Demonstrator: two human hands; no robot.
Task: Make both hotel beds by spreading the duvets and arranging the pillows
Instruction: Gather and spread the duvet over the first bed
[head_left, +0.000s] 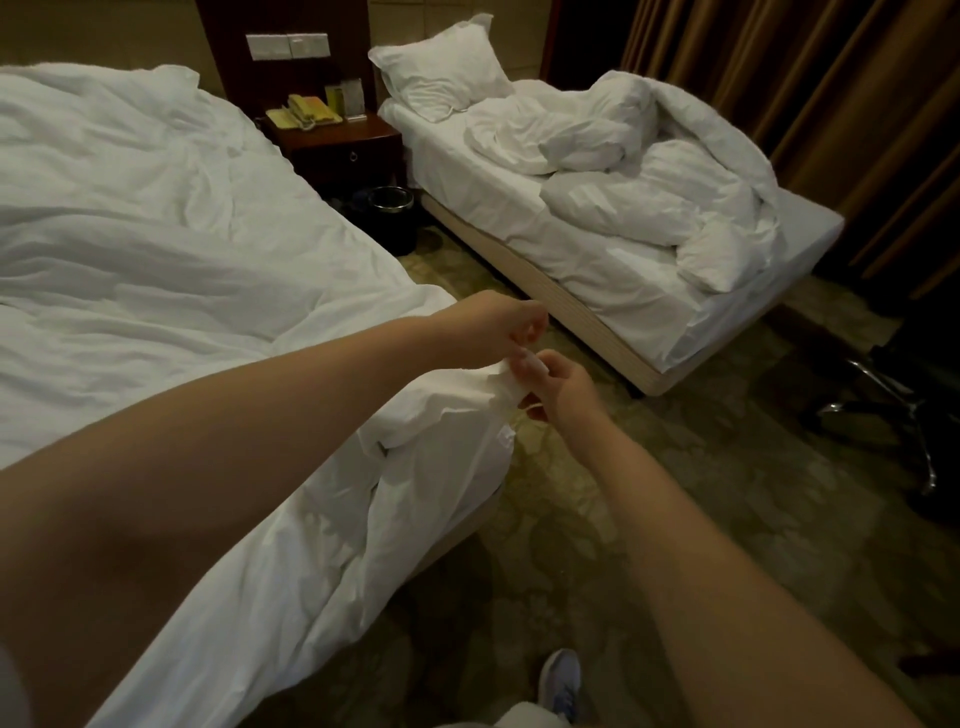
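1. The near duvet (156, 249) lies spread over the near bed, wrinkled, its long axis running from the headboard end at upper left down toward the foot at lower right; its corner (493, 382) is lifted at the bed's foot edge, pointing toward the aisle.
2. The left hand (511, 325) is clenched on that corner from above; the right hand (558, 387) pinches the same corner from the aisle side, fingers closed on the cloth.
3. Below the corner the duvet hangs over the bed's side toward the carpet (649, 493).
4. A shoe (561, 683) stands on the carpet by the bed's foot.
5. Across the aisle, the far bed (519, 208) carries a second duvet (665, 182) bunched in a heap, with a pillow (441, 67) propped at its head.
6. Between the beds stand a nightstand (343, 143) with a phone (309, 110) and, below it, a bin (392, 215).
7. Brown curtains (805, 78) hang behind the far bed.
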